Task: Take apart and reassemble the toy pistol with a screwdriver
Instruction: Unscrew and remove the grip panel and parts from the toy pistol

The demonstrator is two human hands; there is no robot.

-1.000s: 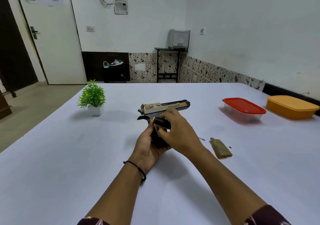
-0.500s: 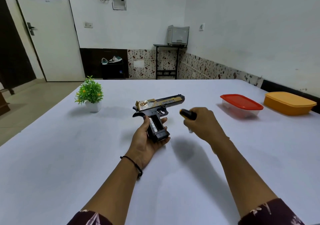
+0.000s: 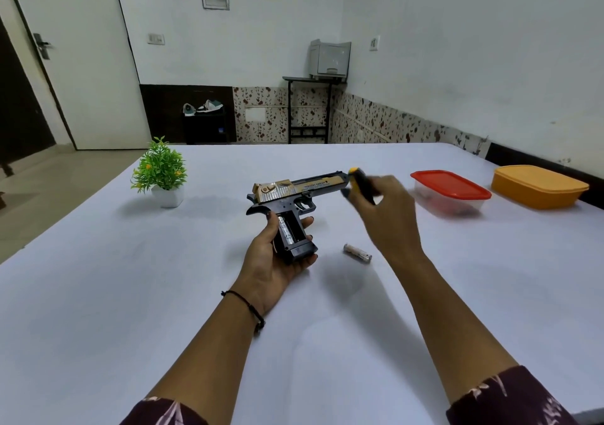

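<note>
Grips black-and-gold plastic toy pistol [image 3: 294, 192] in left hand [image 3: 273, 263]; clutches black yellow-capped screwdriver [image 3: 360, 184] in right hand [image 3: 390, 217]; shows small silver cylindrical battery [image 3: 357, 253] newly out; marks disassembly advancing.

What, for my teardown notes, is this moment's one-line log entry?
left hand: grips toy pistol, grip cavity open | right hand: holds screwdriver beside muzzle | loose battery: on table

A single wide-angle head camera looks forward and down over the table [image 3: 114, 294], close above its near edge, facing the far wall [image 3: 261, 48] and the door [image 3: 81, 81] at left.
</note>
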